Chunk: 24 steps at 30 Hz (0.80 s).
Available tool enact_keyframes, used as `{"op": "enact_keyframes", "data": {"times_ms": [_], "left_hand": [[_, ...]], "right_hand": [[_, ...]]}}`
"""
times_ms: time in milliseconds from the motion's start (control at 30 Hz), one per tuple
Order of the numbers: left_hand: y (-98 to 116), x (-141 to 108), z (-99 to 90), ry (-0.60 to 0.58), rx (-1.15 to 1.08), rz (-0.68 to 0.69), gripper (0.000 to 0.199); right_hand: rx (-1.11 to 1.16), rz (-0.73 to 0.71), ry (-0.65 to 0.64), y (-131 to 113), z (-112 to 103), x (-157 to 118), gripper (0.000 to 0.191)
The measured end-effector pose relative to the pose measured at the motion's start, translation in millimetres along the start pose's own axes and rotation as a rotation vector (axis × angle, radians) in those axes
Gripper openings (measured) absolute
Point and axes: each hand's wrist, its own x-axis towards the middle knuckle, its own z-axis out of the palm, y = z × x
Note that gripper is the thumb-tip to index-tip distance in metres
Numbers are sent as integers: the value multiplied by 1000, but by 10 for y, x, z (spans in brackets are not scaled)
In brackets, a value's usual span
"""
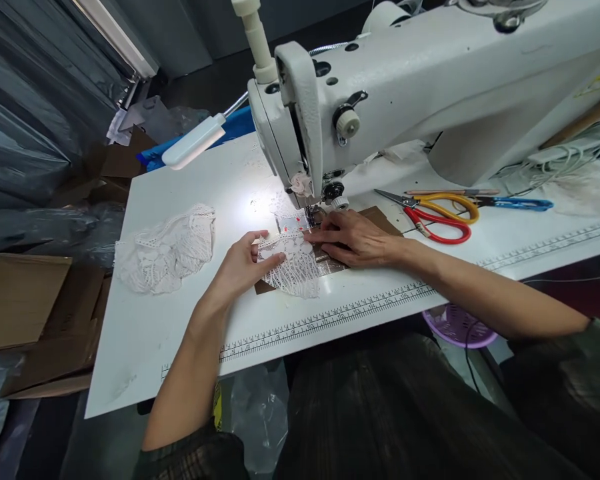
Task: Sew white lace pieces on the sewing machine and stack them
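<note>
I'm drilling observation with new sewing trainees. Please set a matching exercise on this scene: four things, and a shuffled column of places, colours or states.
1. Scissors
2. Basket
3. Crumpled lace
4. Lace near the needle

A. Touched by the left hand
B. One red handle, one yellow
C. On the table's left part
D. Purple, below table level

Pairs: 1-B, 2-D, 3-C, 4-A

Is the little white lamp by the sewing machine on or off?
It looks on: the lamp has a bright underside, and light glows on the white table near it.
</note>
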Motion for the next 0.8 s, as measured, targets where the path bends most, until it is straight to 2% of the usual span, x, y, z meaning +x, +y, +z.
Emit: {"op": "enact_keyframes", "data": {"times_ms": [200, 367, 667, 800], "left_hand": [[-6, -4, 16, 34, 28, 4, 73], [64, -61, 57, 43, 61, 59, 73], [160, -103, 40, 16, 80, 28, 76], [175, -111, 38, 41, 54, 42, 68]], "right_hand": [[-162, 53, -107, -100, 11, 39, 38], [-188, 107, -162, -206, -29, 44, 37], [-9, 130, -64, -158, -29, -14, 37], [82, 145, 23, -135, -60, -10, 35]]}}
